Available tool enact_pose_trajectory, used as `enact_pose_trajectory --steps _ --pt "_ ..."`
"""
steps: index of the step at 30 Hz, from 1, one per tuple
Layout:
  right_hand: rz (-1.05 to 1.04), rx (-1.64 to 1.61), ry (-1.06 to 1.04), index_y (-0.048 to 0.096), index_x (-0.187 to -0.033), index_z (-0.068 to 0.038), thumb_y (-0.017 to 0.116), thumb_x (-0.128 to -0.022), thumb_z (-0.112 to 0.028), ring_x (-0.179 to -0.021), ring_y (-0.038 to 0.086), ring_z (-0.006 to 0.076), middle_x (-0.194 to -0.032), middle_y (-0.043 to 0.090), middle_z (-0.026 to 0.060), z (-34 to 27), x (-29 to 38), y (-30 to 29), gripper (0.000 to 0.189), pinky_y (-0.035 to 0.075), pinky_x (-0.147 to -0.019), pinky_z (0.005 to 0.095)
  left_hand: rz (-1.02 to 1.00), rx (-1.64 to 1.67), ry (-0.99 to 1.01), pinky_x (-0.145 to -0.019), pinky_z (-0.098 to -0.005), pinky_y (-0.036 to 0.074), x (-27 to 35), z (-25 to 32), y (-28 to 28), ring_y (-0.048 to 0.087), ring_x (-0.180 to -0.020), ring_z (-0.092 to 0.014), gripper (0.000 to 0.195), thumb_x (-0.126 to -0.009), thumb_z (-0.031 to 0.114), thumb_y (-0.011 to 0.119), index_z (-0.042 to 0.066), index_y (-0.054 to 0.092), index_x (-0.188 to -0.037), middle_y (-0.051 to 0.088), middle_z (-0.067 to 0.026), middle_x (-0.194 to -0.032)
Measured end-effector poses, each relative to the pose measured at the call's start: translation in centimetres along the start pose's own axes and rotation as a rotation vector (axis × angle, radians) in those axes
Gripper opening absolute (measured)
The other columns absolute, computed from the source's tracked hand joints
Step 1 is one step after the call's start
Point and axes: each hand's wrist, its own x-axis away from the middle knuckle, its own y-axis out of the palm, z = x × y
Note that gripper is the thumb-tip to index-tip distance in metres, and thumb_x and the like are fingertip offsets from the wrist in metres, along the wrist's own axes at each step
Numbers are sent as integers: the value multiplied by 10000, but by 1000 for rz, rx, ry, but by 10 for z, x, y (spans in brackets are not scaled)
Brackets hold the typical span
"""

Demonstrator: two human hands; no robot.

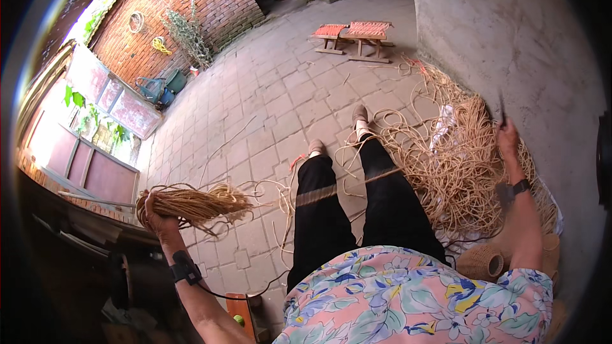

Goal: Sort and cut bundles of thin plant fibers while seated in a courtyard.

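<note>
My left hand (160, 220) grips the looped end of a thick bundle of tan cord (201, 201), whose frayed end points right over the paved floor. Out to the right, my right hand (508, 141) is closed around a dark, thin tool (502, 110), blurred and pointing up along the wall; its kind I cannot tell. Below and left of that hand lies a large tangled heap of tan cord (468, 167), with loose strands reaching towards my feet. A blurred length of cord (315, 196) crosses over my black trouser legs.
Two low wooden folding stools (368, 31) with red woven seats stand ahead. A concrete wall (507, 24) rises at the right. Beside my right hip lies a woven basket (480, 263). A reddish board (240, 315) with a green round thing on it is at lower left.
</note>
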Motion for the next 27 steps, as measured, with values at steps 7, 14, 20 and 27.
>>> enact_pose_trajectory --steps 7,14,20,27 --pt "-269 541 -179 462 -1217 -66 585 -836 -155 -694 630 305 -752 637 138 -26 30 21 410 478 -564 413 -39 -12 -60 -681 -331 511 21 -35 30 591 -706 -158 241 -779 70 662 104 579 -1003 626 -41 -794" --pt "-725 -189 -449 540 -1073 -88 690 -752 -200 -800 626 253 -887 639 121 -133 147 89 372 488 -704 332 -210 -23 -130 -681 -338 514 29 -61 64 591 -720 -163 262 -805 79 644 93 553 -1051 608 -49 -799" --pt "-793 -406 -826 493 -1085 -120 670 -731 -107 -810 620 312 -857 618 131 -178 207 146 396 482 -702 367 -305 44 -115 -736 -340 493 53 -54 103 574 -717 -163 217 -821 49 608 72 544 -1027 586 -53 -835" --pt "-1190 -305 -684 540 -969 -57 621 -763 -93 -706 627 243 -748 597 116 -165 205 156 224 482 -630 321 -458 146 -81 -798 -354 460 80 -33 140 534 -788 -142 225 -854 66 565 51 494 -1067 526 -36 -843"
